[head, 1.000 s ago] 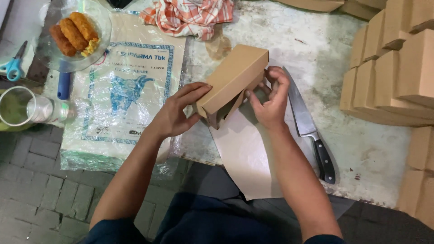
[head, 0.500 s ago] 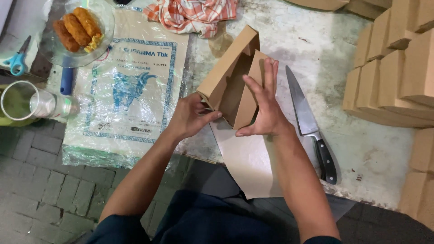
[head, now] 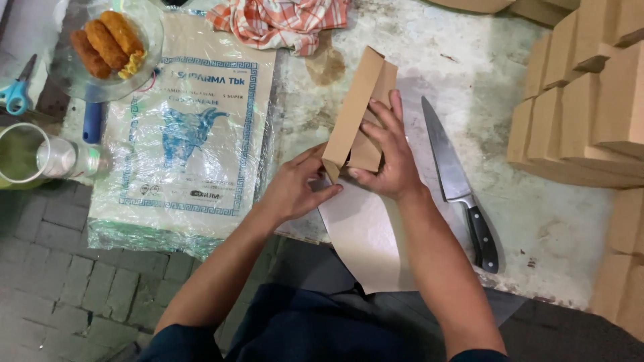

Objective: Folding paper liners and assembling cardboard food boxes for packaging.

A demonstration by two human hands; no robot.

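A brown cardboard box point(head: 354, 114), partly folded, stands tilted on the white worktable point(head: 469, 60). My right hand point(head: 386, 151) lies flat against its right side, fingers spread over a flap. My left hand point(head: 295, 188) pinches the box's lower left corner. Under the box a flat pale paper sheet point(head: 369, 234) hangs over the table's front edge.
A large kitchen knife point(head: 459, 181) lies right of my right hand, handle toward me. Stacks of folded brown boxes point(head: 590, 100) fill the right side. At left lie a plastic-wrapped paper pack point(head: 188, 134), a glass plate of fried snacks point(head: 107, 43), scissors point(head: 17, 90), a cup point(head: 23, 154). A checked cloth point(head: 282, 23) lies behind.
The box went from lying slanted in both hands to standing more upright on the table. My right hand moved onto its side flap and my left to its lower corner.
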